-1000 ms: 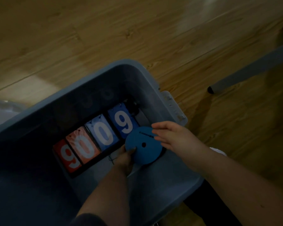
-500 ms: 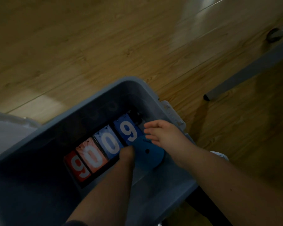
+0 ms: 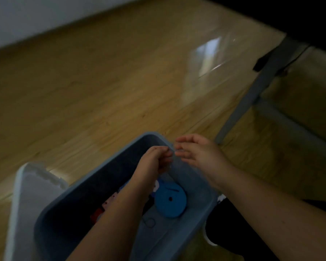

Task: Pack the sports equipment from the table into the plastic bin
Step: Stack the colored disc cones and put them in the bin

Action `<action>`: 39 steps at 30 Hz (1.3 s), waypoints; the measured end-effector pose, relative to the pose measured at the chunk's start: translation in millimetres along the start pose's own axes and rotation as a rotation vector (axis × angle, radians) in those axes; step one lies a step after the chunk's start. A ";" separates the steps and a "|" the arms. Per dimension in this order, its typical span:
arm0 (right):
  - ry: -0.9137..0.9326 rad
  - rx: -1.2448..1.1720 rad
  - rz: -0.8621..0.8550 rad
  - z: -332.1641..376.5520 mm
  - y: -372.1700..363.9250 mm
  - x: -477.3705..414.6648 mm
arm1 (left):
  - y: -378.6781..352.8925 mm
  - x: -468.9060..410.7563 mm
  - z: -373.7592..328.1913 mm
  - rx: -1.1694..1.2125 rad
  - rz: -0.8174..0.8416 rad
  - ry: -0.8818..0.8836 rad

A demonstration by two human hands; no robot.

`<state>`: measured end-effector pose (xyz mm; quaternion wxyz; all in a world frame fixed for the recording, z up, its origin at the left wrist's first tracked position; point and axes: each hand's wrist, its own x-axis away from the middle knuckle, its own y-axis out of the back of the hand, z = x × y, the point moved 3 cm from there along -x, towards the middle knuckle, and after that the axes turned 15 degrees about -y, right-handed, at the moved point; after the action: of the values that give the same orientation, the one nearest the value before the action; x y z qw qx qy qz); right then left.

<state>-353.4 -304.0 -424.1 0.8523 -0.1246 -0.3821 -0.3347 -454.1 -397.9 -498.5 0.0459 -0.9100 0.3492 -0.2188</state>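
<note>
The disc (image 3: 170, 201) lies flat inside the bin (image 3: 194, 187), by its right wall. My right hand (image 3: 198, 151) is spread, my left hand (image 3: 154, 162) loosely curled, both apparently empty; I'd lift them straight out.

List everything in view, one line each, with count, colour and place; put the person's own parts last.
grey-blue plastic bin: one, grey-blue, on the floor, low centre
round blue disc with a centre hole: one, blue, lying inside the bin, right part
flip scoreboard: one, red and pink cards showing, inside the bin, mostly hidden under the left forearm
white plastic lid: one, white, left of the bin
wooden floor: one, yellow-brown
grey metal leg: one, grey, right
left hand: one, over the bin, fingers curled, nothing seen in it
right hand: one, over the bin's far corner, fingers relaxed
</note>
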 end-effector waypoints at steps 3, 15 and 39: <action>0.102 -0.084 -0.045 23.5 17.4 60.1 | -28.5 28.9 -55.5 0.045 0.073 -0.094; 0.642 -0.259 -0.306 74.7 153.4 314.5 | -220.6 205.2 -236.1 0.059 0.489 -0.454; 0.619 0.745 -1.185 59.5 342.6 331.2 | -419.6 208.1 -230.0 0.021 0.513 -0.432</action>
<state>1.3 -178.3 -125.6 0.5843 0.4963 -0.2167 -0.6044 -157.5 -202.9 -116.1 0.1820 -0.8174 0.5466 -0.0057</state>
